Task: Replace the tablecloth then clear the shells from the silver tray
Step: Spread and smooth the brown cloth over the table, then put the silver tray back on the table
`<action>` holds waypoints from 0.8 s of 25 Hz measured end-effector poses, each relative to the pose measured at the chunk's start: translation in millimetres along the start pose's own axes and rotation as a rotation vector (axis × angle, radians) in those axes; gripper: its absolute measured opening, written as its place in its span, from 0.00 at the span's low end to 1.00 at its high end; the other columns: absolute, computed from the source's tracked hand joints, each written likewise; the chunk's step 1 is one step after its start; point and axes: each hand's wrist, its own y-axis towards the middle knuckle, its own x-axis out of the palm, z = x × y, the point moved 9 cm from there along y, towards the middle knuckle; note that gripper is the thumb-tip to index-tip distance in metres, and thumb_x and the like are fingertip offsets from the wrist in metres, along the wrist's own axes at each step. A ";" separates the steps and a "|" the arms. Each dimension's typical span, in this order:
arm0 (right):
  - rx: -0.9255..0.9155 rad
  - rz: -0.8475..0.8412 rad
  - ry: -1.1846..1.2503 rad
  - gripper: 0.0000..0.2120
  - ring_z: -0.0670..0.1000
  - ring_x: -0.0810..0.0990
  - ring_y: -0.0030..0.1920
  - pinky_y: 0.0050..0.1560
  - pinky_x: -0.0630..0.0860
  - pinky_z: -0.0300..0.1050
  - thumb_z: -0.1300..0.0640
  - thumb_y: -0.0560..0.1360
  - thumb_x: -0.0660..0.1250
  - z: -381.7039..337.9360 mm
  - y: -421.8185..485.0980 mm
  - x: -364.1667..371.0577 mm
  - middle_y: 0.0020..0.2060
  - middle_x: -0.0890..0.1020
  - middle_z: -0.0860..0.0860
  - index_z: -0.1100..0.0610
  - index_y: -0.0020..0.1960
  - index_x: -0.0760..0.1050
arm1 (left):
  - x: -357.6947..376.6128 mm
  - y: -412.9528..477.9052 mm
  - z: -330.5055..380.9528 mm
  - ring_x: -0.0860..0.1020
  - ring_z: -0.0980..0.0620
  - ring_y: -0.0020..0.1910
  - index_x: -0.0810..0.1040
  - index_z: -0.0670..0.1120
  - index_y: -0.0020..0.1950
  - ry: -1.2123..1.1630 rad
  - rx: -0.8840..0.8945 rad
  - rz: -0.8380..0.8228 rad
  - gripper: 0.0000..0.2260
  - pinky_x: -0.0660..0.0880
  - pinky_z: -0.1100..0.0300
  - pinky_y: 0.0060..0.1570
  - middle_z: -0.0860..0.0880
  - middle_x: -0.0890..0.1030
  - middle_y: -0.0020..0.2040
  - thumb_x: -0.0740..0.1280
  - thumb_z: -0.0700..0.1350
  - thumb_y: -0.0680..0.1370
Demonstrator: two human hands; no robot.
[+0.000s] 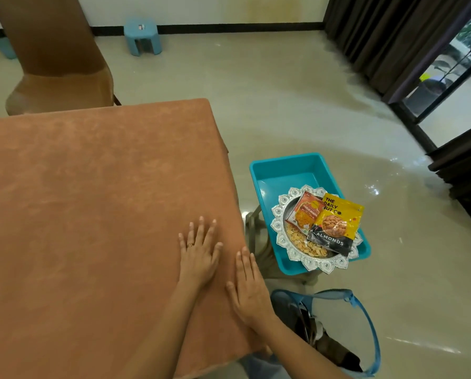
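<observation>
Rust-orange tablecloth (92,201) lies spread smooth, the left hand (198,253) and right hand (249,288) resting flat on it with fingers straight, while the silver tray (277,228) of shells (302,242) sits in a blue tub (283,170) alongside.

L hand (198,253), R hand (249,291) flat on tablecloth (92,201).

Matt cloth tablecloth (92,201); embossed metal tray (279,242)
</observation>
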 end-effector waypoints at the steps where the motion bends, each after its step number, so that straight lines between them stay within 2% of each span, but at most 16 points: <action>1: 0.001 -0.014 0.051 0.33 0.53 0.43 0.77 0.76 0.47 0.47 0.42 0.80 0.49 5.7 -7.3 1.3 0.78 0.45 0.53 0.57 0.78 0.44 | 3.6 5.4 -3.3 0.44 0.48 0.77 0.48 0.57 0.78 0.019 -0.027 -0.005 0.29 0.38 0.44 0.73 0.51 0.46 0.78 0.41 0.63 0.77; 4: -0.027 -0.102 0.186 0.36 0.45 0.40 0.76 0.74 0.50 0.41 0.39 0.79 0.50 23.4 -40.4 1.1 0.77 0.37 0.49 0.53 0.77 0.36 | 5.1 4.8 -8.3 0.49 0.46 0.77 0.55 0.54 0.77 0.051 -0.092 0.045 0.29 0.39 0.43 0.72 0.48 0.54 0.78 0.43 0.61 0.78; 7: 0.006 -0.180 0.260 0.34 0.39 0.38 0.75 0.75 0.51 0.40 0.39 0.80 0.49 64.6 -71.7 -7.6 0.75 0.33 0.44 0.48 0.76 0.34 | 2.5 8.2 12.4 0.53 0.43 0.76 0.64 0.46 0.75 -0.088 -0.142 0.120 0.30 0.40 0.44 0.73 0.43 0.60 0.76 0.46 0.60 0.78; 8: 0.077 -0.142 0.263 0.31 0.40 0.38 0.75 0.76 0.49 0.43 0.40 0.80 0.48 89.4 -74.4 -15.0 0.75 0.34 0.44 0.47 0.76 0.35 | 2.4 14.5 28.4 0.55 0.43 0.76 0.67 0.43 0.73 -0.144 -0.115 0.129 0.29 0.42 0.44 0.74 0.41 0.62 0.75 0.47 0.59 0.79; 10: 0.358 0.045 0.322 0.30 0.47 0.41 0.77 0.76 0.49 0.49 0.44 0.81 0.49 152.5 -64.4 -43.1 0.76 0.38 0.47 0.49 0.76 0.38 | 6.2 32.6 75.3 0.60 0.44 0.74 0.69 0.40 0.70 -0.222 0.009 0.112 0.27 0.50 0.47 0.75 0.40 0.65 0.73 0.49 0.56 0.79; 12: 0.647 0.254 0.405 0.30 0.56 0.49 0.77 0.75 0.52 0.53 0.51 0.81 0.55 219.9 -47.6 -74.6 0.77 0.48 0.55 0.57 0.78 0.45 | 17.6 49.1 125.0 0.60 0.46 0.74 0.67 0.41 0.71 -0.283 0.102 0.013 0.25 0.53 0.53 0.73 0.43 0.65 0.73 0.51 0.55 0.80; 14: 0.832 0.386 0.442 0.29 0.62 0.56 0.74 0.74 0.57 0.57 0.59 0.79 0.59 274.1 -29.3 -104.3 0.74 0.57 0.63 0.65 0.75 0.52 | 41.7 65.9 157.1 0.59 0.49 0.74 0.62 0.44 0.74 -0.381 0.088 -0.128 0.22 0.55 0.56 0.72 0.48 0.62 0.74 0.56 0.51 0.82; 16: 1.007 0.419 0.486 0.32 0.64 0.58 0.73 0.73 0.58 0.58 0.61 0.77 0.63 322.6 -21.3 -118.5 0.73 0.58 0.65 0.68 0.74 0.51 | 75.7 80.3 171.5 0.63 0.49 0.71 0.61 0.44 0.74 -0.489 -0.023 -0.281 0.23 0.60 0.54 0.70 0.53 0.63 0.71 0.61 0.49 0.80; 18: 1.108 0.392 0.526 0.33 0.64 0.63 0.70 0.70 0.63 0.57 0.63 0.75 0.65 355.6 -21.0 -117.7 0.70 0.63 0.65 0.67 0.74 0.53 | 106.5 88.3 166.2 0.70 0.45 0.67 0.62 0.44 0.71 -0.569 -0.227 -0.392 0.25 0.69 0.53 0.62 0.48 0.69 0.69 0.66 0.49 0.77; 20: 1.142 0.338 0.587 0.29 0.62 0.71 0.63 0.61 0.69 0.52 0.64 0.73 0.66 372.9 -21.6 -111.4 0.64 0.71 0.62 0.65 0.70 0.58 | 134.1 84.1 154.3 0.72 0.44 0.64 0.58 0.44 0.73 -0.694 -0.521 -0.523 0.29 0.71 0.55 0.55 0.44 0.69 0.68 0.67 0.46 0.77</action>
